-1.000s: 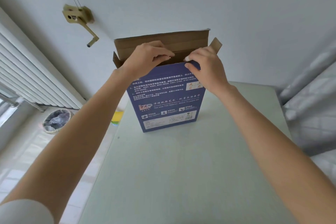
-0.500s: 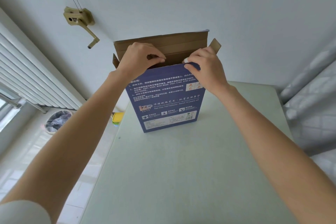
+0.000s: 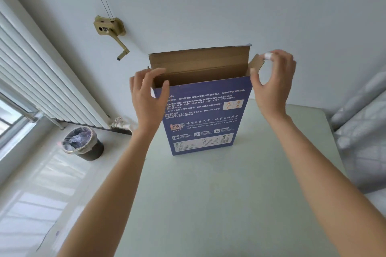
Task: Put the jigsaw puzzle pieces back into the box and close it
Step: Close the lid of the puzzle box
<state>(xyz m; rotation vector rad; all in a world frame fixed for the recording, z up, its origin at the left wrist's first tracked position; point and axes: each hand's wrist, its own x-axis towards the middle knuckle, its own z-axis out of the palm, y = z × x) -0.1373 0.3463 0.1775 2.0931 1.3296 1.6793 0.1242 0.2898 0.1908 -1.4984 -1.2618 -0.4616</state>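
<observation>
The box (image 3: 205,115) stands upright on its narrow bottom edge toward the far end of the pale table (image 3: 208,204), its blue printed face turned to us and its brown cardboard mouth open at the top, with the long lid flap (image 3: 200,58) raised behind the opening and a small side flap (image 3: 256,64) sticking up at the right corner. We see no puzzle pieces anywhere on the table, and the inside of the box is hidden from us, so we judge the filling done and the closing at hand. The box looks like thin corrugated card: light, stiff along its faces, but easy to tip because it stands tall on a narrow base, and its flaps will crease if forced. We would hold it by the upper corners and fold the small side flaps in first, then bring the long flap forward and tuck it. Our left hand (image 3: 147,95) sits at the left top corner, fingers loosely spread and holding nothing, the thumb just touching the front edge. Our right hand (image 3: 273,83) hovers by the right corner with fingers curled wide, near the side flap but not gripping it. A lined bin (image 3: 82,144) stands on the floor well to the left, below a radiator (image 3: 41,81).
</observation>
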